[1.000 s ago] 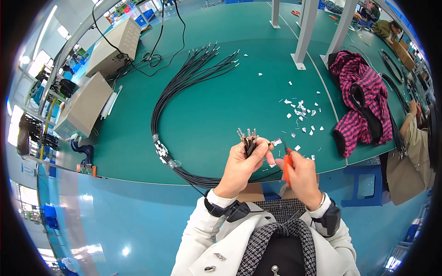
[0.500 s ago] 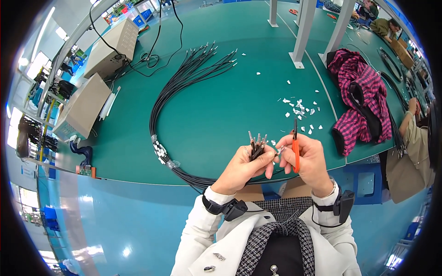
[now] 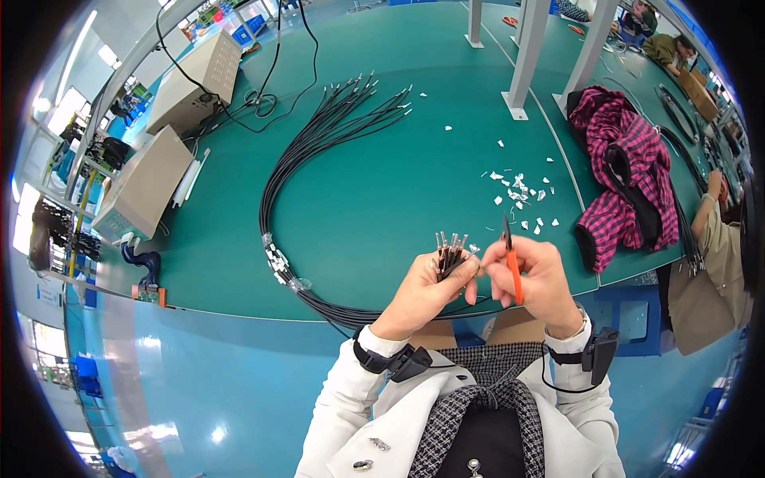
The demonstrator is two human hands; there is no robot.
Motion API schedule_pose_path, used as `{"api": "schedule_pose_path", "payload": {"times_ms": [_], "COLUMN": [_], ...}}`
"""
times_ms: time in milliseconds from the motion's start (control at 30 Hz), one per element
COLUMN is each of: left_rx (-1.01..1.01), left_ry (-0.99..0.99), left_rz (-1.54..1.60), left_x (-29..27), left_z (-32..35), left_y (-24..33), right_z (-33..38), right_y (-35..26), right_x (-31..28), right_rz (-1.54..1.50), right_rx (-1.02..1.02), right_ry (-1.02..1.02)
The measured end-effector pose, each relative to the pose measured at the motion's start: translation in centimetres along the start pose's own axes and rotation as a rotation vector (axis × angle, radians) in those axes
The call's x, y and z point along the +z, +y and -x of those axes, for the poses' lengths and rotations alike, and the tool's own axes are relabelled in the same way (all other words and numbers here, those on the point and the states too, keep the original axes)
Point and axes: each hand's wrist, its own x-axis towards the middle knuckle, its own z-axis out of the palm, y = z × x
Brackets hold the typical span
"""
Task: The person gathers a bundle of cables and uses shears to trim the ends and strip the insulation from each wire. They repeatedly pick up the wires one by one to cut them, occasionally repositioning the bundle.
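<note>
- The black cable bundle (image 3: 319, 151) lies in a wide loop on the green tabletop (image 3: 414, 183); its far ends fan out near the grey boxes (image 3: 147, 183). If the held end is pulled hard, the loop may drag and tangle, I think.
- The left hand (image 3: 426, 287) is closed around the near cable ends (image 3: 449, 253), which stand upright in a tight bunch. A loose grip could let one end slip down.
- The right hand (image 3: 534, 275) is closed on small orange-handled cutters (image 3: 511, 259), just beside the cable ends. The blade is close to the left fingers (image 3: 470, 271), so a slip may nick them.
- White scraps (image 3: 522, 195) lie scattered beyond the hands, near the plaid cloth (image 3: 621, 175); new bits could fly off the edge.
</note>
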Motion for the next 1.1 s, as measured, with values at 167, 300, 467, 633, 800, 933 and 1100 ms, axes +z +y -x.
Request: {"api": "schedule_pose_path", "payload": {"times_ms": [167,300,467,633,800,933,1100], "left_rx": [-0.029,0.033,0.067,0.032,0.056,0.116,0.175], "left_ry": [0.066,0.048,0.088,0.116,0.143,0.17,0.275], "left_rz": [0.164,0.158,0.045,0.034,0.071,0.091,-0.019], "left_x": [-0.5,-0.5,0.4,0.4,0.5,0.6,0.3], "left_z": [0.0,-0.2,0.1,0.0,0.1,0.0,0.0], "left_y": [0.8,0.8,0.2,0.1,-0.1,-0.6,-1.0], "right_z": [0.9,-0.1,0.2,0.4,0.4,0.2,0.0], "right_y": [0.6,1.2,1.8,2.4,3.1,3.8,3.8], "right_x": [-1.1,-2.1,-0.9,0.4,1.9,2.4,2.3], "right_rz": [0.056,0.02,-0.229,-0.522,-0.552,-0.501,-0.488], "right_rx": [-0.116,-0.042,0.03,0.079,0.051,0.001,-0.048], "right_ry": [-0.053,0.373,0.246,0.154,0.146,0.171,0.132]}}
